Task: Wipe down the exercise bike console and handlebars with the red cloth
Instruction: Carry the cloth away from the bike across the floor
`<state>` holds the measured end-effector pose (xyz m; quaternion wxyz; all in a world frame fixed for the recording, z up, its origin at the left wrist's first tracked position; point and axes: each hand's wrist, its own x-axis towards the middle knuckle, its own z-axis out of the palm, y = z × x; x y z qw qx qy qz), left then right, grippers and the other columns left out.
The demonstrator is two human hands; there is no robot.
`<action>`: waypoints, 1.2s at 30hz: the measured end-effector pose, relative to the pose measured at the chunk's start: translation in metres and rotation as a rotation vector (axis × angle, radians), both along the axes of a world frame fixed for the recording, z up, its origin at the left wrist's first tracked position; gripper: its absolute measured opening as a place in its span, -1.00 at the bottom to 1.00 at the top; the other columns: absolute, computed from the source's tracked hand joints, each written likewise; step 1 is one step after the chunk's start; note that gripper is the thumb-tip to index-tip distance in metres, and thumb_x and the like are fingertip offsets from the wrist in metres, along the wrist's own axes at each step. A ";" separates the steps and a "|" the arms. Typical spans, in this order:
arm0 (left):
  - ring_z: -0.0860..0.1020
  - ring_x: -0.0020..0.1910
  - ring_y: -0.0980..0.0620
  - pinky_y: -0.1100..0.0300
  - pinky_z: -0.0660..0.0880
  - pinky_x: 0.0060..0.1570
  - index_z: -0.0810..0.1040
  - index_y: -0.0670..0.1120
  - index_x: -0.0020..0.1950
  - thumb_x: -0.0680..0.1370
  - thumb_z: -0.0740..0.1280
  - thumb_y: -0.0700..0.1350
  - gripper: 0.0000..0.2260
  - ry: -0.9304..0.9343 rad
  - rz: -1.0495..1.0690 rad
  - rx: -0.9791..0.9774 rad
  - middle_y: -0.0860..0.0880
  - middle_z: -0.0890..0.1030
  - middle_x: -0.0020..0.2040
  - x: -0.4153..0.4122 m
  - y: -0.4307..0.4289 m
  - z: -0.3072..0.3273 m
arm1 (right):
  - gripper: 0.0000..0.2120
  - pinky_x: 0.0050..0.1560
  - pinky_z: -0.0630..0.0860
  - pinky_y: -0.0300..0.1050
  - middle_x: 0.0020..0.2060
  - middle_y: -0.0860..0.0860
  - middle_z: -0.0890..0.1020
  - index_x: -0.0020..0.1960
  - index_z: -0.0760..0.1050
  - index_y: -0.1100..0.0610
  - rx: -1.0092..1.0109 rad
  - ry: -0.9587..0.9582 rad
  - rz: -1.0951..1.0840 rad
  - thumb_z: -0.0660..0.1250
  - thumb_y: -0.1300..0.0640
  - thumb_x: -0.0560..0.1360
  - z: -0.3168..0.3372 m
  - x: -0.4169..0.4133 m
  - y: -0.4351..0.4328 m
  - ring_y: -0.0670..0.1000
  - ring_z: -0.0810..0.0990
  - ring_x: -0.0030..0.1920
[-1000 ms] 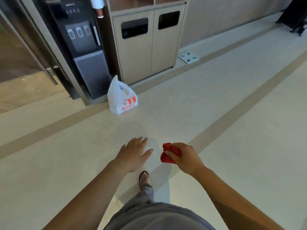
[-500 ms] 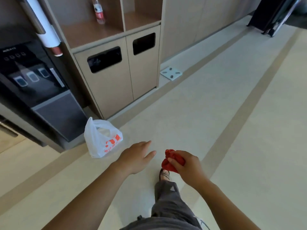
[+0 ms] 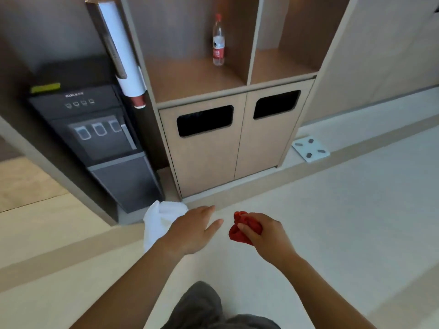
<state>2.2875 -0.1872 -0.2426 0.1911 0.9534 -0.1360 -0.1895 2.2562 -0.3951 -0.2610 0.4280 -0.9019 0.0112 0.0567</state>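
Note:
My right hand (image 3: 264, 236) is closed around the red cloth (image 3: 240, 230), which is bunched into a ball and sticks out to the left of my fingers. My left hand (image 3: 190, 230) hovers just to the left of it, palm down with the fingers spread and nothing in it. Both hands are held out over the pale floor in front of me. No exercise bike, console or handlebar is in view.
A white plastic bag (image 3: 161, 220) sits on the floor, partly behind my left wrist. Ahead stand a black water dispenser (image 3: 95, 138) and a wooden cabinet with two bin slots (image 3: 235, 143); a bottle (image 3: 218, 41) stands on its shelf. A white scale (image 3: 311, 149) lies at right.
The cabinet and dispenser have grown larger and come closer as I walked toward them. The white bag now lies behind my left wrist. Both hands keep the same pose.

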 end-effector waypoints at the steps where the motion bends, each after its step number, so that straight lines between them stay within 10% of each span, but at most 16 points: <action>1: 0.37 0.36 0.02 0.08 0.20 0.35 0.17 0.07 0.49 0.58 -0.02 0.25 -0.48 -0.003 0.029 0.007 0.06 0.32 0.46 0.017 0.000 0.000 | -0.78 -0.19 0.38 -0.56 -0.14 -0.22 0.59 0.05 0.53 -0.10 0.001 -0.004 0.032 0.33 -0.14 0.45 0.001 0.022 0.002 -0.27 0.53 -0.15; 19: 0.25 0.44 0.01 0.06 0.26 0.34 0.22 0.00 0.48 0.61 0.00 0.19 -0.51 -0.109 -0.049 0.015 0.02 0.26 0.49 0.389 -0.017 0.019 | -0.78 -0.20 0.40 -0.51 -0.13 -0.23 0.56 0.06 0.52 -0.10 -0.012 -0.055 -0.012 0.33 -0.11 0.45 0.027 0.378 -0.016 -0.21 0.54 -0.12; 36: 0.40 0.30 -0.06 0.05 0.35 0.23 0.30 -0.05 0.44 0.61 0.04 0.15 -0.54 -0.170 0.509 0.065 -0.07 0.41 0.37 0.530 0.037 0.065 | -0.64 0.06 0.26 -0.36 0.14 -0.06 0.55 0.20 0.49 -0.02 -0.085 -0.299 0.546 0.32 -0.12 0.46 0.079 0.678 0.086 -0.07 0.48 0.08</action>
